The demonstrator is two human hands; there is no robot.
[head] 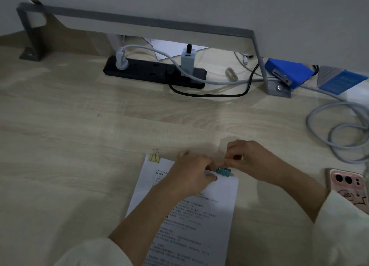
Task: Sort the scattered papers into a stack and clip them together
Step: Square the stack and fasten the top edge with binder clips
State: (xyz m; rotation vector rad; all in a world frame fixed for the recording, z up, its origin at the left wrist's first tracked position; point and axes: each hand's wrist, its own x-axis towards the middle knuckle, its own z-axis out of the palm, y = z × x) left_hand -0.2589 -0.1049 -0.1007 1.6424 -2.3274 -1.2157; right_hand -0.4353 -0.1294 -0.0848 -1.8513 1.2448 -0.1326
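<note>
A stack of white printed papers (201, 216) lies on the wooden desk (79, 138) in front of me. A yellow binder clip (154, 157) grips its top left corner. A teal binder clip (224, 171) sits on the top edge near the right corner. My left hand (191, 174) presses on the top of the papers, its fingers pinching the edge beside the teal clip. My right hand (253, 160) has its fingertips closed at the teal clip from the right; part of the clip is hidden by my fingers.
A black power strip (153, 72) with plugs and cables lies at the back under a grey metal frame (261, 66). A blue box (289, 72) and coiled grey cable (339, 130) are at the right. A pink phone (347, 188) lies beside my right forearm.
</note>
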